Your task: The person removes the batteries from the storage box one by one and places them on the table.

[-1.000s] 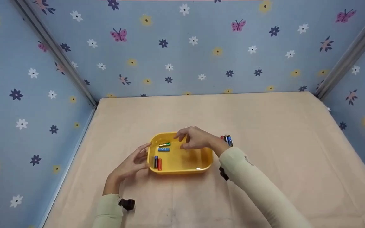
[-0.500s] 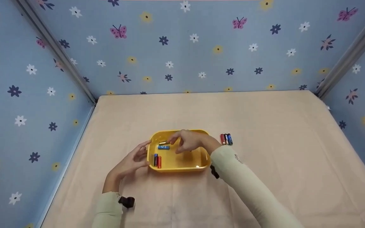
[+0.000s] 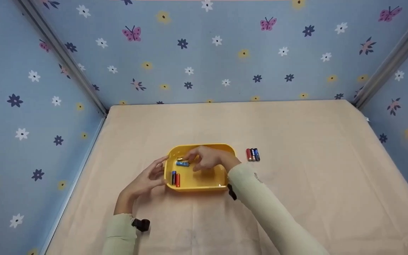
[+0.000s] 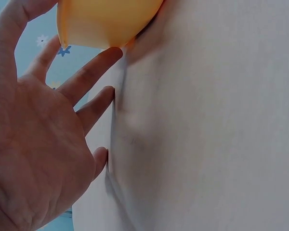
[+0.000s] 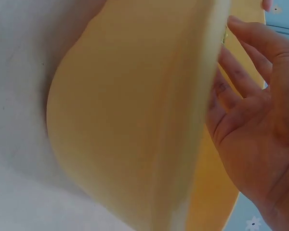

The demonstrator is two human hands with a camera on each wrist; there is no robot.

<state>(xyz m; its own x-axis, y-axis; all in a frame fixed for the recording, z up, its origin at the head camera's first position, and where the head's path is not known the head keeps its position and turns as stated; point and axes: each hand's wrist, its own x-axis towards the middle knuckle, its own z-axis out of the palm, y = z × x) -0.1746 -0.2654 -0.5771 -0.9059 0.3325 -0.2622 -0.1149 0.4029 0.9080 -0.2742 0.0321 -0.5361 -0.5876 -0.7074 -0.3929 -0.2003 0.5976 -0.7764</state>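
Observation:
A yellow plastic tray (image 3: 197,189) stands on the cloth-covered table. My left hand (image 3: 144,181) is at its left end, fingers spread, with the thumb and a fingertip at the rim. Over the tray's inside, my right hand (image 3: 209,158) reaches left, thumb and fingers apart. Its fingertips are by a gold battery (image 3: 180,159), partly hidden by them. Just below that lies a light blue battery (image 3: 182,164). A dark blue battery (image 3: 174,177) and a red battery (image 3: 178,180) lie side by side in the near left corner. Both palms look unfilled in the wrist views.
Right of the tray, a red battery (image 3: 248,154), a black battery (image 3: 253,154) and a blue battery (image 3: 257,154) lie side by side on the beige cloth (image 3: 296,141). Flower-patterned blue panels (image 3: 218,53) border the table at the back and sides.
My right hand has moved left and slightly lower inside the tray, to the gold battery. Its arm now uncovers the three batteries on the right. The left hand keeps its place.

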